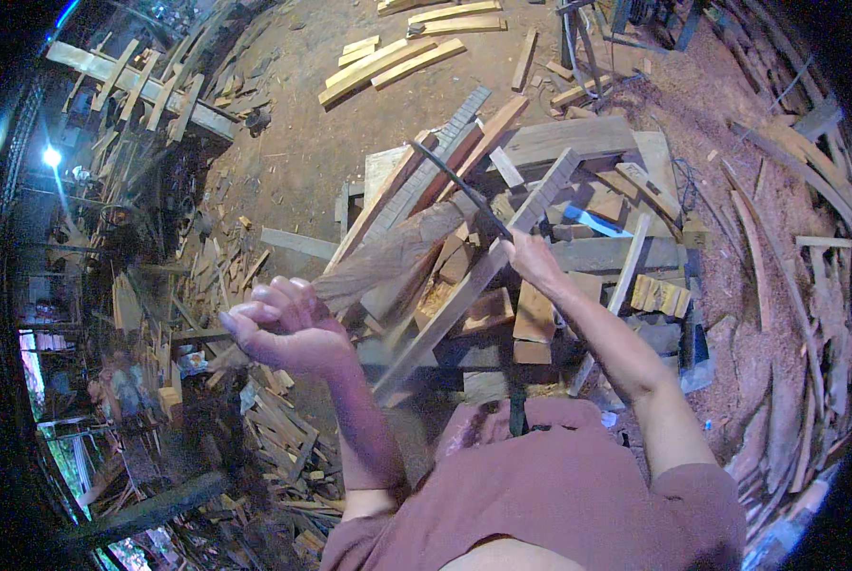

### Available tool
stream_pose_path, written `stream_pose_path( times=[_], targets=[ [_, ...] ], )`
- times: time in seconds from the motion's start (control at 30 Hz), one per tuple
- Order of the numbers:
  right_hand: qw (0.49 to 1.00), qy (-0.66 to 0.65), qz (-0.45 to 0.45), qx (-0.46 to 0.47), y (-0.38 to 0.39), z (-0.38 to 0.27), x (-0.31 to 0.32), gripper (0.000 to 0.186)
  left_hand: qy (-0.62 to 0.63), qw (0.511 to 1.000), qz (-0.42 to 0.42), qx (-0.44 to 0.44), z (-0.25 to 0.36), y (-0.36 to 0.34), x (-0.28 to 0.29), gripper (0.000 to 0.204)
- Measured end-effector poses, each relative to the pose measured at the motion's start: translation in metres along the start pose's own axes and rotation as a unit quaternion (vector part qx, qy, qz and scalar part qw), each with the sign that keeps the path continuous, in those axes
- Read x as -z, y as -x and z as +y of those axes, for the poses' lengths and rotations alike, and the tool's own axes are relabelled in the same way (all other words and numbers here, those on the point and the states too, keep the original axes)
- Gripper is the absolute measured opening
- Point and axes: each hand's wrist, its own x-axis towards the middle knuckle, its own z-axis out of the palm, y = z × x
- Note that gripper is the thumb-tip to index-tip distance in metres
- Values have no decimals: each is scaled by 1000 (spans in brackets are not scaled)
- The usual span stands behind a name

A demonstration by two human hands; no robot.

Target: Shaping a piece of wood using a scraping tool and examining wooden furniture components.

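Head view, going left to right: my left hand is curled shut around the near end of a long weathered plank, which runs up and away from it toward the right hand. My right hand is closed on the handle of a thin dark metal tool, its shaft slanting up and left over the plank. Beyond and beneath both hands the bench is piled with offcuts. I judge the plank should be held steady, the tool kept low against the wood, strokes short, fingers clear of the tip
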Motion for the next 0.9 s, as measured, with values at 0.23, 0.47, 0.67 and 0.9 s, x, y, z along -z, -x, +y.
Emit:
stream_pose_path(
  times=[0.23,0.47,0.67,0.9],
  targets=[
    [981,-74,64,170,46,-147,96,21,-34,999,-12,-24,-2,1,-26,34],
    [996,-38,-24,77,43,-69,29,18,-29,999,-20,-35,1,12,-40,30],
    [990,-35,-16,138,43,-119,70,23,-11,1000,-15,-1,-4,6,-20,29],
    [974,-90,55,201,45,-153,85,20,-28,999,-18,8,3,9,-24,28]
  ],
)
